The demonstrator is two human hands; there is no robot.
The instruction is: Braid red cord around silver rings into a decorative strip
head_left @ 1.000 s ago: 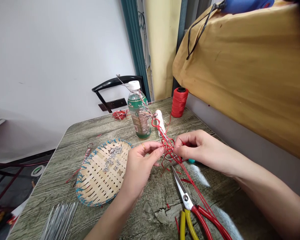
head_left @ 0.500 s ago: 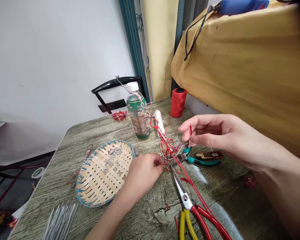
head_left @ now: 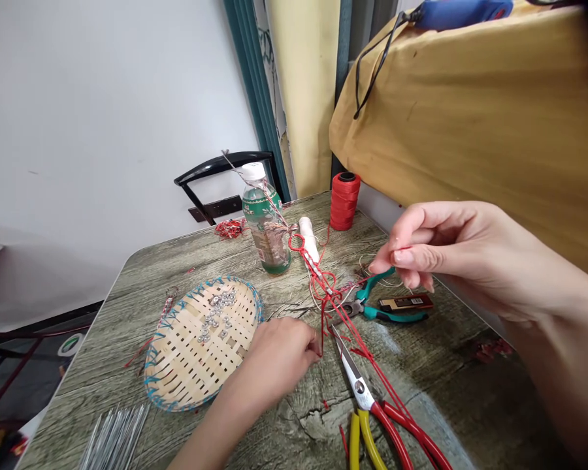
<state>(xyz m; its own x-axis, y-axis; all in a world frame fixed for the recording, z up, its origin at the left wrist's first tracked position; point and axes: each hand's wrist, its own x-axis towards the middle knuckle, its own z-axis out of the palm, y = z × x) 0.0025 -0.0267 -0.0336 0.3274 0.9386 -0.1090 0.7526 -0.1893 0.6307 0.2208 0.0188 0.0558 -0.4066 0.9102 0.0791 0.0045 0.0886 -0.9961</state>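
Observation:
A red cord piece (head_left: 327, 282) with knotted loops and small silvery pieces stretches slantwise over the table. Its far end is tied to twisted strings at a bottle (head_left: 269, 251). My left hand (head_left: 279, 356) lies low beside the knot, fingers curled round a red cord strand that runs up to it. My right hand (head_left: 451, 251) is raised to the right, thumb and index finger pinching another red cord strand drawn out from the knot. Two long red cords run toward me over the scissors (head_left: 357, 382). Teal-handled pliers (head_left: 372, 312) lie just behind.
A woven bamboo tray (head_left: 176, 365) with small silvery beads (head_left: 224, 297) sits at left, thin metal rods (head_left: 115, 437) in front of it. Behind are a white spool (head_left: 308, 236), a red thread spool (head_left: 345, 202) and a red-white thread tangle (head_left: 229, 228). A small box (head_left: 406, 303) lies right.
My right hand has moved right and slightly up, pulling its strand outward. My left hand has moved slightly down, drawing its red strand taut from the knot.

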